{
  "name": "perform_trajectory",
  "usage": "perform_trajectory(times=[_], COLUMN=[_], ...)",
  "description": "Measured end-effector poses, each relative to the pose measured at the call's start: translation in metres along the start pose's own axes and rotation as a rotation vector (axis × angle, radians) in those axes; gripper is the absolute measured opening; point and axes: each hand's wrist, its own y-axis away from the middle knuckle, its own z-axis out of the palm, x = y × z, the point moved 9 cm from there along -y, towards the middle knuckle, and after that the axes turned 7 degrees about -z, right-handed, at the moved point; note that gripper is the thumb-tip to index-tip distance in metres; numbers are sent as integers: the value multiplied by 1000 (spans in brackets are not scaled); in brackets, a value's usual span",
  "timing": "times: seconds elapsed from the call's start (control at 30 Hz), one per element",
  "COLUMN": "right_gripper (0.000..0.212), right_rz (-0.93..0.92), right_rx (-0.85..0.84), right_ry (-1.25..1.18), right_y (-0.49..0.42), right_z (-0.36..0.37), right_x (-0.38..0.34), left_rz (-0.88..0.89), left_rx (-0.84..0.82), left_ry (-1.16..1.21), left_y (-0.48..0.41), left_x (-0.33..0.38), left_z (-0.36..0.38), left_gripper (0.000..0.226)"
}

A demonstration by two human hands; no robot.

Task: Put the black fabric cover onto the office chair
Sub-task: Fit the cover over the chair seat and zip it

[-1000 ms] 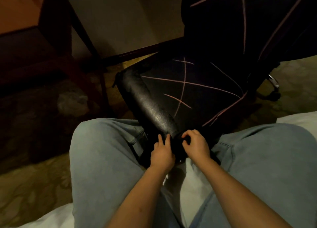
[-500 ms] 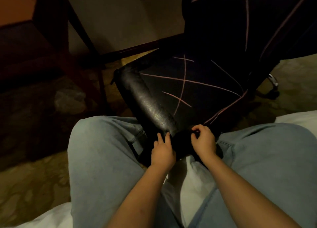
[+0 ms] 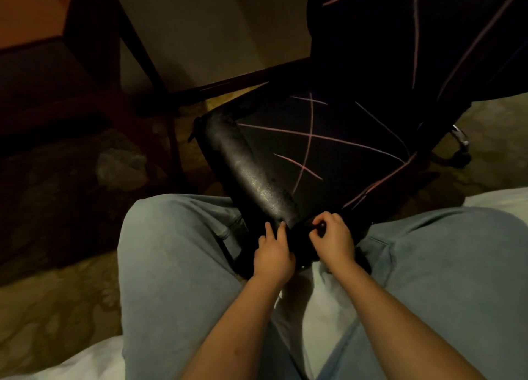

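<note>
The office chair (image 3: 245,162) stands right in front of my knees, its worn black leather left seat edge bare. The black fabric cover (image 3: 337,142) with thin pink lines lies over the seat and the backrest. At the seat's front corner, between my legs, my right hand (image 3: 331,239) pinches the bunched dark hem of the cover with curled fingers. My left hand (image 3: 273,254) rests beside it on the seat's front edge, its fingers straight against the leather.
I sit on a white bed (image 3: 323,316) with my jeans-clad knees (image 3: 177,254) on either side of the chair. A dark wooden table (image 3: 94,48) stands at the left. A chair caster (image 3: 460,139) shows at the right on the patterned carpet.
My right hand has drawn the cover's hem a little to the right along the seat's front edge. My left hand has stayed in place on the leather.
</note>
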Motion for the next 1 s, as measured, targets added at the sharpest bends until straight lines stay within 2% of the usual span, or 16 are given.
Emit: perform_trajectory(times=[0.13, 0.27, 0.43, 0.6, 0.73, 0.83, 1.0], right_gripper=[14, 16, 14, 16, 16, 14, 14], right_rz=[113, 205, 104, -84, -88, -77, 124], right_rx=[158, 224, 97, -136, -157, -93, 186], right_ry=[-38, -60, -53, -46, -45, -28, -96], right_y=[-10, -12, -3, 11, 12, 6, -10], right_z=[-23, -35, -18, 12, 18, 11, -25], right_x=[17, 32, 18, -6, -8, -6, 21], left_rz=[-22, 17, 155, 150, 156, 159, 188], left_rx=[36, 106, 121, 98, 100, 110, 99], left_ry=[39, 70, 80, 70, 82, 72, -9], left_y=[-2, -3, 0, 1, 2, 1, 0], left_x=[-2, 1, 15, 18, 18, 15, 16], left_z=[-6, -14, -11, -9, -9, -9, -4], left_gripper=[61, 55, 57, 55, 49, 30, 27])
